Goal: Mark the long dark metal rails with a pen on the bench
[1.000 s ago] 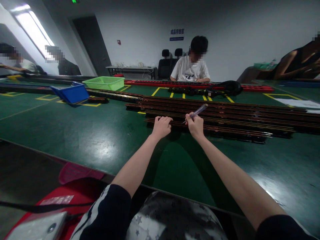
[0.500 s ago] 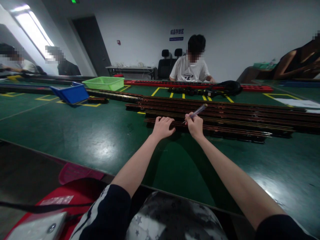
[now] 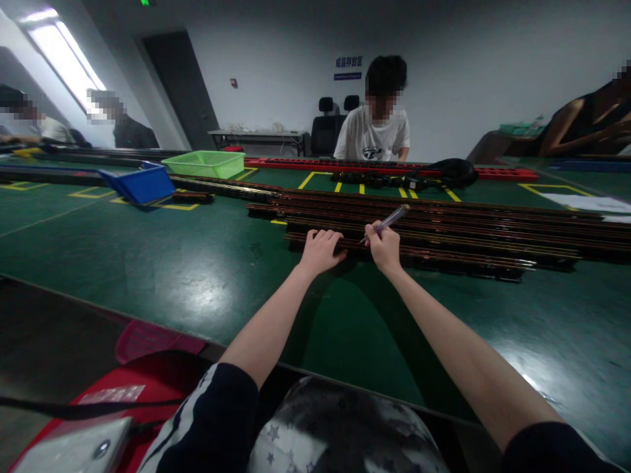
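Note:
My right hand (image 3: 385,248) pinches a slim pen (image 3: 389,218) with a translucent pale barrel and a brownish end. The pen tilts up to the right, its thin tip down at the nearest of several long dark strips (image 3: 463,259) with coppery edges. My left hand (image 3: 321,251) lies across that same strip, just left of the pen tip. Its fingers reach over the strip and the thumb is on the near side, with the strip between them. Small detail under the tip is too dark to make out. The strips lie side by side, their ends staggered.
Beyond the strips are a blue bin (image 3: 142,185), a green basket (image 3: 207,164), a red rail (image 3: 507,175) and a black cable bundle (image 3: 451,173). White papers (image 3: 586,202) lie at right. A co-worker (image 3: 372,131) sits opposite; others sit at both sides. The green table (image 3: 148,263) has a near edge.
My left thumb has shifted slightly along the strip, and the pen stays almost in place. The co-worker opposite has moved an arm inward.

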Action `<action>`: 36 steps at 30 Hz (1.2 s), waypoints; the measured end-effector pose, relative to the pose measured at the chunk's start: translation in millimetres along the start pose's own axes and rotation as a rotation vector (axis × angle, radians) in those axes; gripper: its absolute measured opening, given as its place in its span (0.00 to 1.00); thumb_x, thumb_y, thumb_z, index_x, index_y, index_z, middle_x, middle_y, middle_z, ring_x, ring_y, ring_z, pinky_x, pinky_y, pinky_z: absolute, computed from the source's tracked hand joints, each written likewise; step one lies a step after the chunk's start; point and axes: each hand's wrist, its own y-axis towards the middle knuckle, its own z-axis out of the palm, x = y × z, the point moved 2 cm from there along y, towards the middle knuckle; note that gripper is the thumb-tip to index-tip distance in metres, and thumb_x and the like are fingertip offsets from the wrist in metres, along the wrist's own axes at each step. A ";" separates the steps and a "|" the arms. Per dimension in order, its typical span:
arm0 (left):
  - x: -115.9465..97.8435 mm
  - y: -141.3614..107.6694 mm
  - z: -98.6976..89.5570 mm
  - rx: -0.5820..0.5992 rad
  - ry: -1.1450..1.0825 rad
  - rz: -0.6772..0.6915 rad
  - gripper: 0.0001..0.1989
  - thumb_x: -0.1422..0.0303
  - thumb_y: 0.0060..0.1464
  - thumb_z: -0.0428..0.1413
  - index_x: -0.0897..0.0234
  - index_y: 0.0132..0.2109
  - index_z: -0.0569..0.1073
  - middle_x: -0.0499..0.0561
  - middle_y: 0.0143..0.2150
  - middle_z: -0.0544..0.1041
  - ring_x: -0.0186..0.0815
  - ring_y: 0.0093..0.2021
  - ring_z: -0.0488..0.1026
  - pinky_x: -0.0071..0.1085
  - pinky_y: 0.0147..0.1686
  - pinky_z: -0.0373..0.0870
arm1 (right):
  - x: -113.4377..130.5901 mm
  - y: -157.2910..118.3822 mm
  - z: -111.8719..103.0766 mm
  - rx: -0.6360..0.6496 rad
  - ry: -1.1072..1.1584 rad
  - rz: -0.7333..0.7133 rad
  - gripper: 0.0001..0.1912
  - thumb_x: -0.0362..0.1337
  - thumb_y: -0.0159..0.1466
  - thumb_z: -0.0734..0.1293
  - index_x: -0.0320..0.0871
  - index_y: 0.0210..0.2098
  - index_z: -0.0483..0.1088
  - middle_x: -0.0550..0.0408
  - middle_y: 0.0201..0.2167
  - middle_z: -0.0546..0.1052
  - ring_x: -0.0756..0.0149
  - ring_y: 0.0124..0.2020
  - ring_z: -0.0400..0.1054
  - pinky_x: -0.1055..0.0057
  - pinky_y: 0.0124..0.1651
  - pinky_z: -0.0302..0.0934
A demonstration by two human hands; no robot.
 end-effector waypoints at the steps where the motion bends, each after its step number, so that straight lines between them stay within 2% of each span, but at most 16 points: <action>1: -0.1 0.0 0.0 0.000 -0.002 0.001 0.17 0.59 0.58 0.52 0.62 0.50 0.70 0.54 0.49 0.75 0.43 0.49 0.70 0.43 0.53 0.55 | 0.0 -0.1 0.1 0.001 0.003 0.000 0.18 0.49 0.63 0.58 0.44 0.23 0.63 0.55 0.17 0.69 0.64 0.21 0.65 0.68 0.32 0.58; 19: -1.6 1.0 -0.2 -0.002 0.030 -0.017 0.15 0.59 0.59 0.51 0.62 0.49 0.70 0.54 0.48 0.76 0.43 0.49 0.69 0.43 0.52 0.56 | -2.0 0.9 0.4 -0.027 0.030 0.032 0.19 0.49 0.62 0.58 0.45 0.21 0.63 0.56 0.16 0.70 0.64 0.21 0.67 0.68 0.34 0.60; 36: -2.4 0.9 -0.5 -0.010 0.013 -0.008 0.14 0.63 0.58 0.51 0.62 0.49 0.70 0.54 0.47 0.75 0.43 0.49 0.70 0.43 0.52 0.55 | 6.0 -1.2 -1.8 -0.030 0.061 0.023 0.17 0.48 0.62 0.59 0.44 0.22 0.64 0.56 0.16 0.69 0.65 0.20 0.66 0.69 0.31 0.59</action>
